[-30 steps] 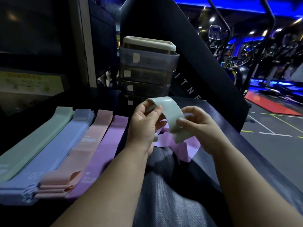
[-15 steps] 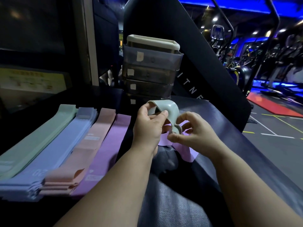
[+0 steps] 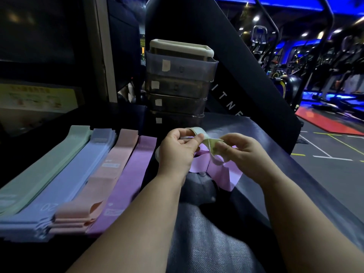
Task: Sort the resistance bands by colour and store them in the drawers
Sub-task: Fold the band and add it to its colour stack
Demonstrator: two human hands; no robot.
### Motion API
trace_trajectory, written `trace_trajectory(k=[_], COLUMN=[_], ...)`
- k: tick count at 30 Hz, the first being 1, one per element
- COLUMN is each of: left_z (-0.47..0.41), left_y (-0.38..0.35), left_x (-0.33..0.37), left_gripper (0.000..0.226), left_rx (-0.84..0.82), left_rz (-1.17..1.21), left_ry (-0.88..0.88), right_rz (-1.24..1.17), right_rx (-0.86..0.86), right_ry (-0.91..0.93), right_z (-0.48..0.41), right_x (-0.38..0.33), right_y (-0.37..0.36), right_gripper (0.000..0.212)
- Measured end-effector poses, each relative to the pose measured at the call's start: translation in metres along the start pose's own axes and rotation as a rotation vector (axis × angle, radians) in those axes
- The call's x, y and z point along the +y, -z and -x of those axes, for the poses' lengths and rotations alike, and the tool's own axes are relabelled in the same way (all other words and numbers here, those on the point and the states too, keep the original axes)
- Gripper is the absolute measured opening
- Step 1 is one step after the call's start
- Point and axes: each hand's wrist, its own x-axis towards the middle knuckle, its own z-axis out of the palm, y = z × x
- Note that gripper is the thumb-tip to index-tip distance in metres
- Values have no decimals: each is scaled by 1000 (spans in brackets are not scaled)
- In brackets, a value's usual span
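A pale green resistance band (image 3: 207, 140), folded small, is held between both hands above the dark bench. My left hand (image 3: 178, 150) pinches its left end and my right hand (image 3: 241, 152) pinches its right end. A loose purple band (image 3: 220, 170) lies crumpled under my hands. At the left lie four flat stacks: green bands (image 3: 49, 166), blue bands (image 3: 72, 180), pink bands (image 3: 104, 180) and purple bands (image 3: 132, 174). The smoky drawer unit (image 3: 181, 83) with a white top stands behind, its drawers closed.
The dark padded bench surface (image 3: 275, 154) runs right toward its edge. A slanted black machine panel (image 3: 246, 75) rises behind the drawer unit. Gym machines (image 3: 325, 75) and floor markings fill the right background. My knee in grey fabric (image 3: 206, 233) is below.
The green band has been folded down from a tall arch into a small flat bundle, and both hands have lowered toward the purple band.
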Motion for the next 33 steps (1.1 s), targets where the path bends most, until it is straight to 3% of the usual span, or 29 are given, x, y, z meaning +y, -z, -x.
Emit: trace_trajectory(k=[4,9,12,15,19,21,25,28,31,33], left_z=[-1,1,6,8,10,9,7,8,7,6], left_y=[1,0,0,0,-3,-5,-5,-6,-8,-8], left_x=[-3,-9,-4,-1,-1,-2,-2,-2,-6,-8], left_gripper=[14,26,35,31,30,18,4,6,7,8], left_rx=[-28,-31,14,19,-151,-190,-145,-164,-169,-152], left_rz=[-70,-363,-602,-623,-416,-376,-281,-261,-273,-271], left_ry=[-20,-90,-205,-300,-230,-176,-204,-238,-270,-282], right_rz=[-236,-466,-538,-583,-593,-498,-261,-238,-252,-282], right_rx=[85,121,93,64,34,65,210,138,-24,-9], right_ry=[-2,-24,-30,-37,-22,-17,-26,8,29,54], right_z=[-2,-5,-5,-4,-2,-2,-4,-3,1,1], right_x=[0,5,6,2,-1,0,5,4,-2,-4], right_y=[5,9,9,7,4,3,3,7,8,3], right_gripper=[14,62,45,21,13,11,37,45,25,9])
